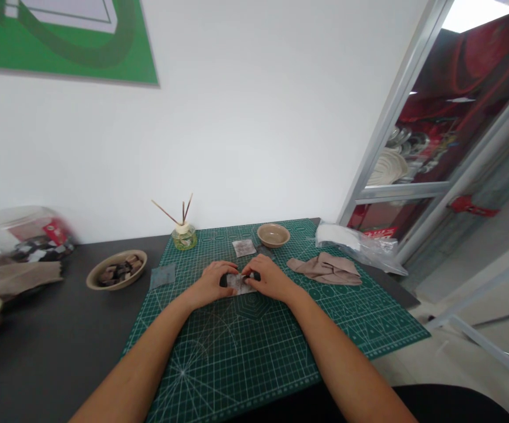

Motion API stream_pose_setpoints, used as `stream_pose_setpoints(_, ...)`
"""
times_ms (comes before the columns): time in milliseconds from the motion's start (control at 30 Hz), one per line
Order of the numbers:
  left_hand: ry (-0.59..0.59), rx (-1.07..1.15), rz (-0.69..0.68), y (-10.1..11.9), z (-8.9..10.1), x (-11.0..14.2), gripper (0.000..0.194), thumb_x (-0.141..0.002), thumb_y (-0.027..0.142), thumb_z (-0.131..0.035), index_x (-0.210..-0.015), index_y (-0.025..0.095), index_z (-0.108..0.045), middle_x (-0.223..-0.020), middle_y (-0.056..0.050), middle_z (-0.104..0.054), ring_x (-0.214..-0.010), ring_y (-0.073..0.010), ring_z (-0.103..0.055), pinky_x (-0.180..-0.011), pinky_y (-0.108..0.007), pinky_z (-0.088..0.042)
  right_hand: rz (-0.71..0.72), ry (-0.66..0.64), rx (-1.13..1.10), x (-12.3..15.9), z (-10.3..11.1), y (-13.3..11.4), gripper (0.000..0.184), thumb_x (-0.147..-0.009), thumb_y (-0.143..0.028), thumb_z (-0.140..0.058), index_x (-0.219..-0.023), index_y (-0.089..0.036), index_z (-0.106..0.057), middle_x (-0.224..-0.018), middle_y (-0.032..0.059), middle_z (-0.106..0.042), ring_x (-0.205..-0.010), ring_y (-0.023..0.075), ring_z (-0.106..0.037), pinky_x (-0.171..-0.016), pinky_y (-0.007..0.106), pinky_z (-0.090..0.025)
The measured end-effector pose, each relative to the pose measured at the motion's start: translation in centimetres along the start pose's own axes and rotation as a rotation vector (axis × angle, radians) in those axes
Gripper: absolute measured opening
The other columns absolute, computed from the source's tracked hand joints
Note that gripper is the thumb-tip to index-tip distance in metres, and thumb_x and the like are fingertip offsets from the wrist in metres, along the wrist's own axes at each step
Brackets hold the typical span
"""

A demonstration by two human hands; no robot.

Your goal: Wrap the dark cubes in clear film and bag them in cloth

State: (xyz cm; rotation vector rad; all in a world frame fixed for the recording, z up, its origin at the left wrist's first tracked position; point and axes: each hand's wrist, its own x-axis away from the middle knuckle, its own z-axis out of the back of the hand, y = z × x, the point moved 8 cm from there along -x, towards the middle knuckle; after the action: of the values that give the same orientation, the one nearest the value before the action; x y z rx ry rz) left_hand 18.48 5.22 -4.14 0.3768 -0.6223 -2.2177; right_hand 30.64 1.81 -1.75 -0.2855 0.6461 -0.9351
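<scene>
My left hand [215, 283] and my right hand [270, 278] meet over the middle of the green cutting mat [276, 346]. Between them lies a small grey, mottled flat piece [239, 284], like cloth or paper, pinched by the fingers and thumbs of both hands. Dark patches show beside each thumb; whether they belong to the piece or to something else I cannot tell. Just beyond the hands is a similar pale mottled square [244, 248], with a dark thin piece [265, 252] partly hidden behind my right hand.
A shallow beige bowl [273, 235] and a diffuser bottle [184, 236] with sticks stand at the mat's back. Right are a crumpled brown cloth [327, 269] and a plastic bag [357, 244]. Left are a translucent sheet [162, 276], a bowl of brown blocks [93, 281] and a jar [12, 220].
</scene>
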Motion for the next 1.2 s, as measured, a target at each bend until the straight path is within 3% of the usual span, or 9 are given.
stream_pose_setpoints(333,-0.013,-0.009,0.016,0.36,0.07,0.10,0.041,-0.069,0.021,-0.072,-0.108,0.021,-0.064,-0.130,-0.006,-0.058,-0.126,-0.0272,-0.046,-0.110,-0.044,-0.029,0.005,0.001,0.023,0.24,0.65,0.11,0.011,-0.075,-0.007,-0.067,-0.080,-0.017,-0.065,-0.081,0.0020,-0.066,-0.085,0.0182,-0.055,-0.081,0.032,-0.042)
stream_pose_setpoints(700,-0.018,0.002,-0.010,0.23,-0.03,-0.01,0.042,-0.069,0.021,-0.071,-0.110,0.023,-0.063,-0.129,-0.005,-0.058,-0.125,-0.0273,-0.046,-0.109,-0.044,-0.031,0.038,-0.038,-0.005,0.03,-0.27,-0.13,0.021,-0.076,-0.005,-0.066,-0.094,-0.016,-0.068,-0.087,0.0036,-0.066,-0.091,0.0184,-0.054,-0.086,0.032,-0.043)
stream_pose_setpoints(1200,-0.007,-0.009,-0.021,-0.03,-0.06,-0.09,0.041,-0.070,0.022,-0.071,-0.110,0.023,-0.063,-0.130,-0.005,-0.058,-0.124,-0.0272,-0.046,-0.108,-0.044,-0.031,0.039,-0.035,0.060,0.04,0.08,0.03,0.016,-0.075,-0.005,-0.065,-0.087,-0.015,-0.070,-0.081,0.0041,-0.065,-0.086,0.0188,-0.053,-0.083,0.033,-0.043)
